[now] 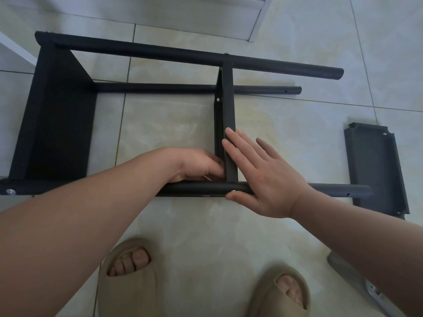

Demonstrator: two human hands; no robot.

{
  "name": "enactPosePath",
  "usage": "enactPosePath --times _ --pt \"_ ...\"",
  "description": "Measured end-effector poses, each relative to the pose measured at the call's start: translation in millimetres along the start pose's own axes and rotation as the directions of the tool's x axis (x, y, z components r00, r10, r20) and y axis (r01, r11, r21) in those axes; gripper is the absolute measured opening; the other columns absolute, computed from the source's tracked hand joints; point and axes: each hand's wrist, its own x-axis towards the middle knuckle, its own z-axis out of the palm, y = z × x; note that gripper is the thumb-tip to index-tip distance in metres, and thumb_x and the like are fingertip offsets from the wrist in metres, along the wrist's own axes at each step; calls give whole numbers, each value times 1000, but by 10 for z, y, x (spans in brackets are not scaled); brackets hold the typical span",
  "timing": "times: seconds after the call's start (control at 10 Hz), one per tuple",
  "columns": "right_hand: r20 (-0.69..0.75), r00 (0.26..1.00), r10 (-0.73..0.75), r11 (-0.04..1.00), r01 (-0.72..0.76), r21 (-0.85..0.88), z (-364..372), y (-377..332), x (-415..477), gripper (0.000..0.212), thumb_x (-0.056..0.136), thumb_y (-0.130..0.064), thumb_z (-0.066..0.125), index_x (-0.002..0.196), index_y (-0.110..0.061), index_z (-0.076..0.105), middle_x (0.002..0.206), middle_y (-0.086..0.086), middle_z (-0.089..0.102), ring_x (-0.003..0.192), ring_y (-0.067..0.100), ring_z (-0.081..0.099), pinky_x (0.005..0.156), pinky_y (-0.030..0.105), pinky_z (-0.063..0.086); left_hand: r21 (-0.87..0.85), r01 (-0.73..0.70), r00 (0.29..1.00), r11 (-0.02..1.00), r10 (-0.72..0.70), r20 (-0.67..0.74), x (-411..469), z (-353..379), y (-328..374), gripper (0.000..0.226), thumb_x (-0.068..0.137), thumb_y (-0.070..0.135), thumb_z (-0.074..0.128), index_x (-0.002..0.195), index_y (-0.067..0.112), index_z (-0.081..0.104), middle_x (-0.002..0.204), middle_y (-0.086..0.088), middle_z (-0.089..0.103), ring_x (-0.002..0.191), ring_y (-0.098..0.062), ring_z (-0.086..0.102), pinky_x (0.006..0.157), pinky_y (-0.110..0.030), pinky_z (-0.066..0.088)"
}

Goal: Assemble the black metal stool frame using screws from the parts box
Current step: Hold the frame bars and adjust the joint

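Frame (142, 50) on side at ctr, part-built: brace (227, 106) screwed at 12, 6 o'clock joint pending, R hand (263, 177) flat on brace, L hand (196, 164) curled there, grip unclear; bracket (375, 168) at 3 loose.

You're indoors, home room by look. Pale glossy floor tiles (171, 124) with thin grout lines underfoot. White painted furniture base (229, 17) at far edge, white panel (16, 51) at left edge. You wear beige open-toe slides (128, 294), bare toes showing. Black stool frame (61, 110) lies straight on tiles, loose grey metal panel (375, 170) beside it.
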Motion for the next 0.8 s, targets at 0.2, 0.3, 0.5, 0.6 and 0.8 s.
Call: enactPosePath --times 0.2,0.3,0.5,0.6,0.8 --pt "4 1000 1 1000 -1 -4 0 -3 2 94 95 -74 28 162 -11 7 170 3 -7 157 20 -6 124 51 18 -68 25 998 997 -21 63 -22 -24 -7 23 91 -5 51 89 8 70 81 -12 71 72 -21 70 69 -27 55" --pt "5 1000 2 1000 -2 -1 0 -2 2 94 95 -73 28 162 -12 7 170 3 -7 157 20 -6 124 51 18 -116 26 997 993 -16 82 -21 -35 -14 27 92 -8 48 88 9 69 86 -15 69 77 -25 68 74 -31 54" --pt "4 1000 0 1000 0 0 3 3 -1 94 95 -74 27 162 -12 6 170 3 -8 157 19 -7 124 51 18 -95 -3 997 995 11 83 -18 -22 -2 24 93 -4 50 86 9 69 77 -6 72 71 -16 71 65 -25 56" --pt "4 1000 2 1000 -2 -1 5 4 0 94 95 -74 28 162 -12 6 170 3 -7 157 19 -7 124 52 18 -47 12 998 999 -9 63 -9 -17 -5 19 91 -1 54 95 8 70 88 -10 73 77 -19 72 74 -29 57" --pt "-4 1000 -2 1000 2 1 12 2 0 94 95 -73 29 162 -11 8 170 3 -6 157 20 -5 124 52 19 -96 22 996 995 -14 92 -15 -42 -23 31 92 -8 48 83 11 71 81 -12 70 72 -21 70 66 -26 57"
